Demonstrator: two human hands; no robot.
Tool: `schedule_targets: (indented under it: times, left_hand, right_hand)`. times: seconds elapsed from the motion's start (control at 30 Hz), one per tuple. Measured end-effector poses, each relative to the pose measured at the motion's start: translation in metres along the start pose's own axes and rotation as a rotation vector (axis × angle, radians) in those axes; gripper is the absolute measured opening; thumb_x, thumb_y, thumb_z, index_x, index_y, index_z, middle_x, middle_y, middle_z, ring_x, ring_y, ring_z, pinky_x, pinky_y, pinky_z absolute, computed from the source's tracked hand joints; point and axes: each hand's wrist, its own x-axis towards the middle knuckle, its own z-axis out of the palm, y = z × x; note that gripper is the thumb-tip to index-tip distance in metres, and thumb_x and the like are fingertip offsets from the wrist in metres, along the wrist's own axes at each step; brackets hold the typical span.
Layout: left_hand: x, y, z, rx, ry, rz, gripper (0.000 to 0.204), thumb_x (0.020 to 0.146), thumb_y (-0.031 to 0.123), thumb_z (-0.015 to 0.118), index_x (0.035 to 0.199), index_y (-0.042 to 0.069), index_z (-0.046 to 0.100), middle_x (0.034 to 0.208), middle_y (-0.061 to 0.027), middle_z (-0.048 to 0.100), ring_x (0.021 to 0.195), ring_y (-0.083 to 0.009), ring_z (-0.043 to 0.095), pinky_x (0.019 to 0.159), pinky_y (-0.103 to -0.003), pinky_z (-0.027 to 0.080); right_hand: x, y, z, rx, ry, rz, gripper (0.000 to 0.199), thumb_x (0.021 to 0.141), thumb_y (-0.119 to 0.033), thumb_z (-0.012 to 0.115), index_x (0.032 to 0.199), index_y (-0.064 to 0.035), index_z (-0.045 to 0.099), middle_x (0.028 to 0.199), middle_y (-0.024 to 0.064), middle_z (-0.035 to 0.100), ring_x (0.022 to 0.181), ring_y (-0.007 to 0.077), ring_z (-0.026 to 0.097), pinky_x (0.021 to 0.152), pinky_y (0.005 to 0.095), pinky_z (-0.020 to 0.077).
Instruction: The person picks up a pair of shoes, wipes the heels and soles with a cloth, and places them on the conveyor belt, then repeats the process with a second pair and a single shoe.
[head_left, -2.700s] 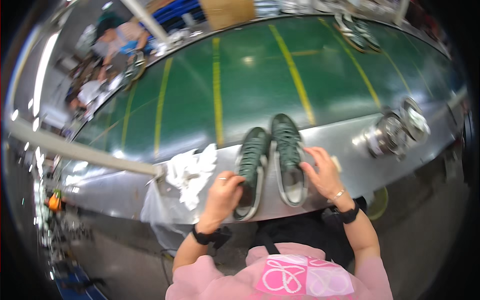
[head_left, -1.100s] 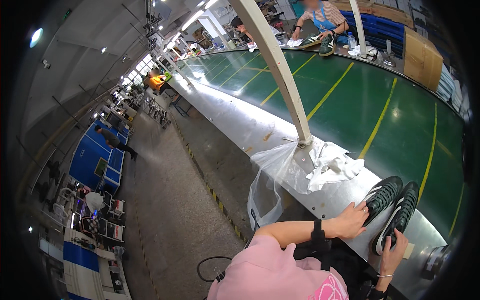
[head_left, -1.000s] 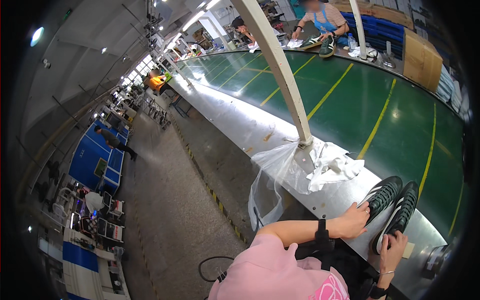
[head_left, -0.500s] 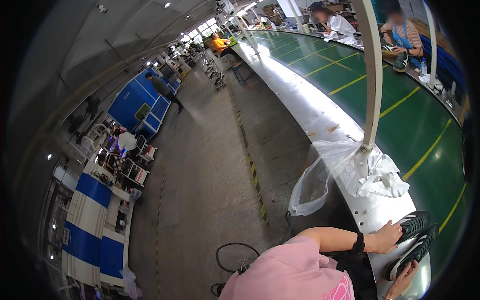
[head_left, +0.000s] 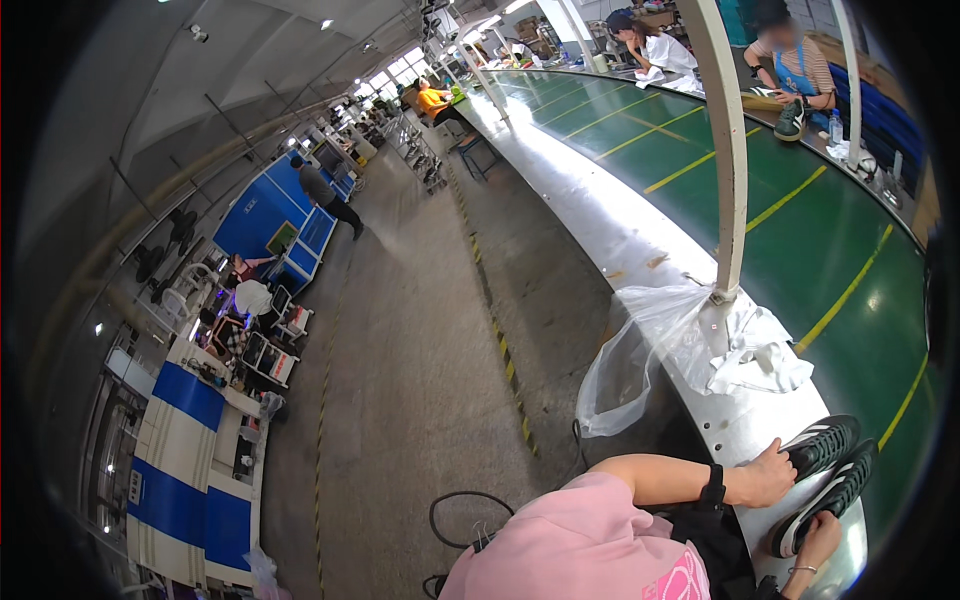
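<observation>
At the near right of the metal bench (head_left: 755, 420), the left hand (head_left: 763, 476) curls at the heel end of the left green shoe (head_left: 826, 444), and the right hand (head_left: 819, 544) bends at the heel end of the right green shoe (head_left: 842, 488) alongside; whether either pinches, I cannot tell. A white cloth (head_left: 762, 352) lies farther off.

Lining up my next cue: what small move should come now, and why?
Probably look farther right: the left hand is at the left shoe, the right hand at the right shoe, yet both sit near the picture's lower right edge, with floor across its middle.
</observation>
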Motion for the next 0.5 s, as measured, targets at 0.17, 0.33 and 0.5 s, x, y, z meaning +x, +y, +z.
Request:
schedule_targets:
  times: [0.17, 0.33, 0.5]
  left_hand:
    - [0.000, -0.011, -0.021, -0.188, -0.046, -0.052, 0.019, 0.089, 0.021, 0.058, 0.092, 0.005, 0.068, 0.088, -0.0128, 0.069, 0.094, -0.0278, 0.063, 0.091, -0.047, 0.039]
    - [-0.005, -0.033, -0.049, -0.476, 0.291, -0.140, 0.029, 0.082, 0.014, 0.068, 0.109, 0.004, 0.061, 0.094, -0.0154, 0.065, 0.095, -0.0313, 0.061, 0.087, -0.043, 0.043]
    - [0.003, -0.070, -0.027, -0.821, -0.064, -0.406, 0.089, 0.070, 0.023, 0.076, 0.145, -0.002, 0.034, 0.126, -0.0341, 0.053, 0.119, -0.0476, 0.052, 0.102, -0.046, 0.043]
  right_hand:
    - [-0.004, -0.018, -0.016, 0.091, -0.017, -0.085, 0.006, 0.084, -0.003, 0.067, 0.087, 0.0009, 0.069, 0.087, 0.0186, 0.066, 0.079, 0.0368, 0.062, 0.072, 0.0411, 0.0494]
    - [-0.030, -0.009, -0.001, 0.310, 0.390, -0.148, 0.016, 0.095, -0.011, 0.065, 0.104, 0.0020, 0.068, 0.098, 0.0119, 0.069, 0.080, 0.0269, 0.063, 0.074, 0.0378, 0.0486]
    - [-0.035, 0.044, 0.050, 0.689, 0.315, 0.533, 0.051, 0.098, -0.026, 0.066, 0.141, -0.0052, 0.049, 0.122, 0.0069, 0.060, 0.104, 0.0181, 0.059, 0.092, 0.0304, 0.0455]
